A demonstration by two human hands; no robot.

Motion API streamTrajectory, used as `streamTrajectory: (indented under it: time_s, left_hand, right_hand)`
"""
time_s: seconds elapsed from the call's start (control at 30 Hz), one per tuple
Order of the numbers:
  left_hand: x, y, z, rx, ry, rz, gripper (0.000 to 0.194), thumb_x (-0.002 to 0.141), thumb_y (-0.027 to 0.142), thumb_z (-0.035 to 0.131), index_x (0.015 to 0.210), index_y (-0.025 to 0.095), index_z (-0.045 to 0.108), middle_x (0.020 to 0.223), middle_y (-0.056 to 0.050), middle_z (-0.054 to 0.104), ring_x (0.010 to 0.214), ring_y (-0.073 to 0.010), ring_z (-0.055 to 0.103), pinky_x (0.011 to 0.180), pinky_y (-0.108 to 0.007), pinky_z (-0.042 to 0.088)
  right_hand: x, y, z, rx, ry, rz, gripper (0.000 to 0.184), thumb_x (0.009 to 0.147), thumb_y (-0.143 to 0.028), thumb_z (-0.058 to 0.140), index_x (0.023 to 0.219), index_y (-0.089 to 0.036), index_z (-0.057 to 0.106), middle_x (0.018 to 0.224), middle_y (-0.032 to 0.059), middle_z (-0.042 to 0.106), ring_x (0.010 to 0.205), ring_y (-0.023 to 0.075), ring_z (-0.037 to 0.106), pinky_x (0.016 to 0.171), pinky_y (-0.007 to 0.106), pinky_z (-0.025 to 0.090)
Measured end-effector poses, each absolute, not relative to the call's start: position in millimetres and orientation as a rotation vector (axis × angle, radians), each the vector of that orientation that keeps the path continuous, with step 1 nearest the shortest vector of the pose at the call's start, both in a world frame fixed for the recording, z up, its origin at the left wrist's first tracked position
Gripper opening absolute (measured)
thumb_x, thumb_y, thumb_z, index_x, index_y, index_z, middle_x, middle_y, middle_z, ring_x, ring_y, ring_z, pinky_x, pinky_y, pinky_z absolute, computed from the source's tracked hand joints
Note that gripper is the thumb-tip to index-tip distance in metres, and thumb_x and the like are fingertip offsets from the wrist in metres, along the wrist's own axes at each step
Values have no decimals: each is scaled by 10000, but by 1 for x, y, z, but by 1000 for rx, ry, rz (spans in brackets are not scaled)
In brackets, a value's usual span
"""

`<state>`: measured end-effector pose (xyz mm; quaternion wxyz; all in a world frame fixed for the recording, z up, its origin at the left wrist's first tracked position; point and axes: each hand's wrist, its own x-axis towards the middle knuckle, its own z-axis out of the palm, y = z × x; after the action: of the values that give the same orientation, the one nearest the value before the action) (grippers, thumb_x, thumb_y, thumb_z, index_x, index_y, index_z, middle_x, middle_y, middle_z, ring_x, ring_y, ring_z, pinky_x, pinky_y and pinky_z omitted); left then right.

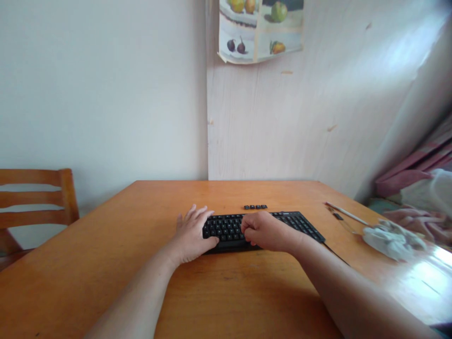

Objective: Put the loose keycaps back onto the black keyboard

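Observation:
A black keyboard [226,228] lies on the wooden table. At its left end rests my left hand [193,234], fingers spread past the back corner and thumb along the front left edge. My right hand [263,230] is over the middle of the keys, its fingers curled and pressed together. What those fingers hold, if anything, is hidden from view, and part of the keyboard is covered by this hand. Several loose black keycaps [255,207] stand in a row just behind the keyboard.
On the right of the table [219,292] lie a thin pen-like stick [348,213], a small dark object [338,216] and a crumpled clear plastic bag [393,240]. The keyboard's cable [335,253] runs off its right side. A wooden chair [35,197] stands at left.

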<state>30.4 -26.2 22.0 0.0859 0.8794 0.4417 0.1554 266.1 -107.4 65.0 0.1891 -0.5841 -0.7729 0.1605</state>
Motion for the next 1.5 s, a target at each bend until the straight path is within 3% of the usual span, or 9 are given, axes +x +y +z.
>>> streamTrajectory:
  time_s: [0.37, 0.6, 0.83, 1.0, 1.23, 1.5]
  left_hand:
    - [34, -30, 23, 2621, 1367, 416, 787, 714, 564, 602, 1424, 292, 397, 1561, -67, 306, 1464, -361, 90, 1117, -670, 25]
    - [31, -28, 21, 2633, 1348, 520, 721, 786, 633, 495, 1420, 298, 412, 1555, -59, 323, 1467, -350, 94, 1120, -665, 33]
    - [33, -30, 19, 2646, 1348, 467, 793, 705, 581, 624, 1416, 295, 421, 1548, -77, 333, 1455, -384, 116, 1097, -699, 27]
    - [27, -23, 22, 2657, 1391, 793, 637, 812, 615, 502, 1358, 287, 482, 1481, -83, 440, 1429, -352, 227, 1108, -658, 93]
    - [12, -7, 27, 2638, 1575, 1384, 497, 838, 543, 515, 1193, 204, 595, 1242, -109, 631, 1263, -309, 474, 1071, -479, 290]
    - [10, -7, 39, 2450, 1693, 1757, 369, 853, 440, 525, 1081, 178, 650, 1072, -123, 684, 1105, -299, 577, 1005, -468, 373]
  right_hand:
    - [266, -107, 62, -1681, -2210, 509, 174, 707, -121, 472, 713, -185, 634, 605, -17, 644, 557, 109, 574, 492, 197, 336]
    - [267, -107, 65, -1673, -2128, 537, 176, 735, -152, 461, 752, -185, 634, 606, -23, 638, 514, 102, 568, 474, 193, 355]
    - [265, -108, 64, -1633, -2212, 503, 160, 704, -130, 473, 693, -188, 622, 607, -23, 635, 549, 104, 572, 500, 193, 347]
    - [272, -105, 67, -1640, -1994, 490, 167, 754, -165, 461, 775, -190, 625, 643, -18, 657, 513, 100, 563, 483, 195, 360]
    - [290, -95, 77, -1543, -1620, 60, 180, 792, -224, 468, 806, -199, 646, 628, -19, 633, 589, 119, 565, 574, 224, 376]
    - [333, -66, 64, -1574, -1334, 12, 240, 775, -273, 475, 870, -194, 681, 585, -10, 616, 598, 152, 582, 575, 245, 380]
